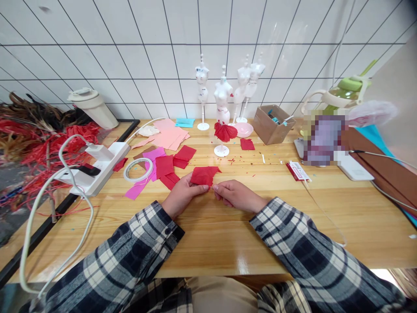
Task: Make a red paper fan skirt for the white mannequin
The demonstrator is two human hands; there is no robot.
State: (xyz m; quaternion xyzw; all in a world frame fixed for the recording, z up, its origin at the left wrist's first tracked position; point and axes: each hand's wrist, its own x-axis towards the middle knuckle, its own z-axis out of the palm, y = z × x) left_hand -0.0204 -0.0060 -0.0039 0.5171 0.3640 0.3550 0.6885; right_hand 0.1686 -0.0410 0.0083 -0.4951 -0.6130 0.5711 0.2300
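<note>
A folded piece of red crepe paper (203,176) is held up just above the table, its right edge jagged. My left hand (182,193) grips it from below, thumb pressed on its front. At the paper's lower right corner, the thumb and forefinger of my right hand (236,194) are pinched together; the bit between them is very small. Beyond my hands stands a white mini dress form (223,93) wearing a pleated red paper skirt (224,132). Red paper pieces (165,167) lie left of my left hand, partly over magenta paper (133,191).
A tape roll (126,169) and pink paper (167,134) lie left. Several more dress forms (202,89), a pink dish (244,129) and a cardboard box (270,132) stand behind. A power strip (97,174) with cables is far left; a red-white packet (297,171) lies right.
</note>
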